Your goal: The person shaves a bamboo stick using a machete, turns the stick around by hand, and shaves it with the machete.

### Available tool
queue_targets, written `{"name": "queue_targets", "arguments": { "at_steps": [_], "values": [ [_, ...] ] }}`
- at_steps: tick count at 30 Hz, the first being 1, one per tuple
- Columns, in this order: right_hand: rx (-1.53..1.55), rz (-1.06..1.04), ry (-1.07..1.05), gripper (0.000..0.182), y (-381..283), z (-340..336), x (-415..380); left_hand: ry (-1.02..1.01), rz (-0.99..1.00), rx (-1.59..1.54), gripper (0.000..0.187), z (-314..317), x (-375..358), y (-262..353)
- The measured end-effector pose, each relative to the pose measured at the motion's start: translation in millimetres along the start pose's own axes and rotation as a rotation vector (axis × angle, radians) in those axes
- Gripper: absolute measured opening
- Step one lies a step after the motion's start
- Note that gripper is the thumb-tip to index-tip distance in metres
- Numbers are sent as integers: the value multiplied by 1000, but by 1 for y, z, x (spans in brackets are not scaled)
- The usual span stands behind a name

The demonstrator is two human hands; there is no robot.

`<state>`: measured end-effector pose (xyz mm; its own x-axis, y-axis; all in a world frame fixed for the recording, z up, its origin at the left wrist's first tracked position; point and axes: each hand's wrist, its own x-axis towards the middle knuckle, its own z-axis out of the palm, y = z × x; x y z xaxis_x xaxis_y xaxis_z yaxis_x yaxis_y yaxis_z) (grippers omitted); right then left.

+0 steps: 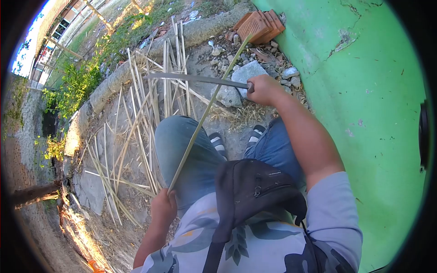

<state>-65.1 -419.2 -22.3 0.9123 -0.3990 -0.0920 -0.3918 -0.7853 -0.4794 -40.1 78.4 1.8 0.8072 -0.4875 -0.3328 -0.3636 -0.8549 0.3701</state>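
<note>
A: Grips?
B: Right hand [264, 90] closed round the dark handle [250, 87] of a curved grey metal blade [193, 78]; left hand [163, 204] closed on a thin yellow-green strip's [205, 116] lower end.
A: Strip's position?
B: Slants before the left blue-denim leg [172, 148]; blade crosses strip (perhaps touching, can't quite tell).

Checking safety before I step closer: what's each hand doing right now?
Left hand: closed, holding the near end of a long strip.
Right hand: closed around the handle of a long knife.
</note>
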Motion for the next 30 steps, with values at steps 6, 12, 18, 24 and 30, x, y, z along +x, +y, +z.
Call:
{"name": "queue_targets", "arguments": {
  "at_steps": [6, 12, 18, 24, 30],
  "values": [
    [-100, -34, 18, 19, -24, -9, -14, -5, 12, 24, 27, -3, -3, -1],
    [-38, 46, 47, 19, -3, -9, 0, 17, 37, 2, 26, -2, 5, 1],
    [-112, -31, 56, 19, -20, -19, -19, 14, 73, -21, 25, 5, 8, -8],
    [-43, 78, 146, 18, 9, -9, 2, 25, 66, -16, 24, 4, 12, -3],
    [-126, -30, 103, 18, -12, -17, -12, 9, 59, -26, 24, 7, 7, -7]
  ]
}}
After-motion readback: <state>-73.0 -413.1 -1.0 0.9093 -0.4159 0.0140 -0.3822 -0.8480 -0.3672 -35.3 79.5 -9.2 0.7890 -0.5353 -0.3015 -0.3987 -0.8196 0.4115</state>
